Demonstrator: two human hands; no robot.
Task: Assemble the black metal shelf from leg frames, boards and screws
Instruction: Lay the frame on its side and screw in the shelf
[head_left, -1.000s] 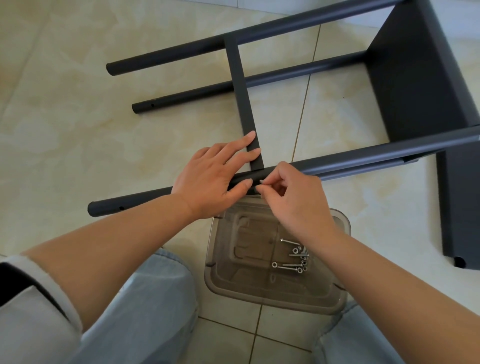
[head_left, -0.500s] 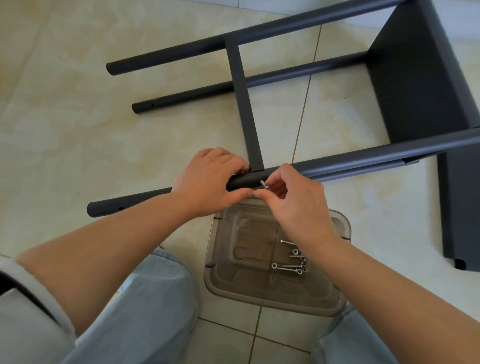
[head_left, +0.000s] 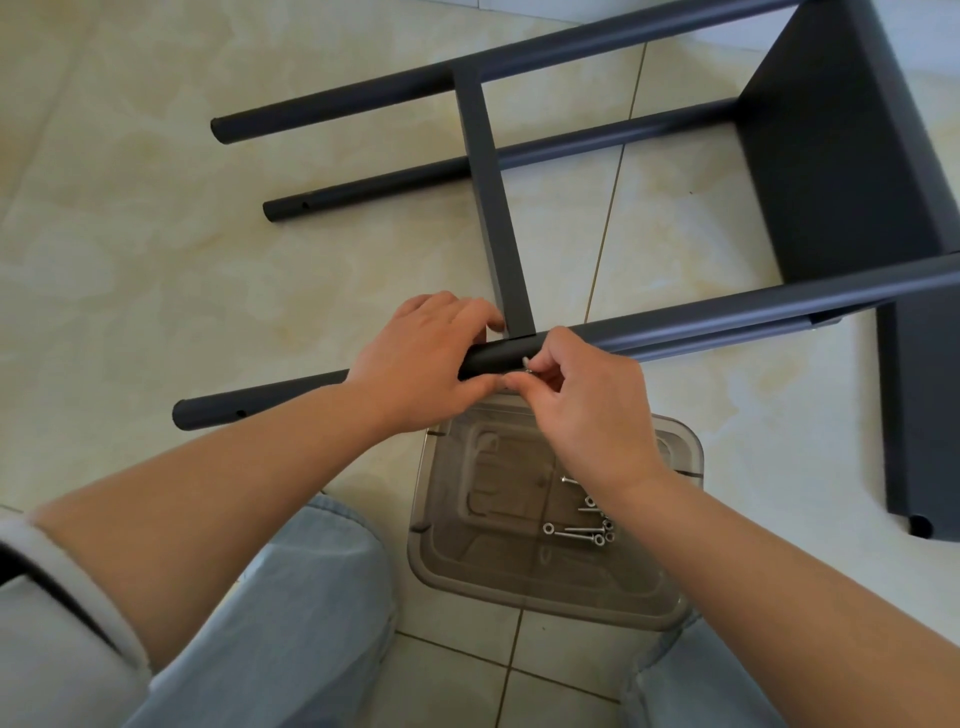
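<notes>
Head view: left hand (head_left: 415, 364) fingers curl round the leg frame (head_left: 727, 322); right hand (head_left: 587, 400) fingers pinch a screw (head_left: 527, 368) against it

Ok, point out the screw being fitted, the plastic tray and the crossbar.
screw (head_left: 528, 370), head view, its silver head at the right fingertips.
plastic tray (head_left: 687, 451), head view, far right rim.
crossbar (head_left: 491, 197), head view, middle of the flat bar.

place: a home interior, seen at floor level | floor: glossy cream marble-patterned ceramic tiles (head_left: 156, 270) with thin dark grout lines | work laid straight on the floor: black metal tube shelf frame (head_left: 727, 322), smoky clear plastic tub (head_left: 680, 452) with loose silver screws (head_left: 582, 530) | person: kneeling in pale blue jeans (head_left: 291, 613)
</notes>
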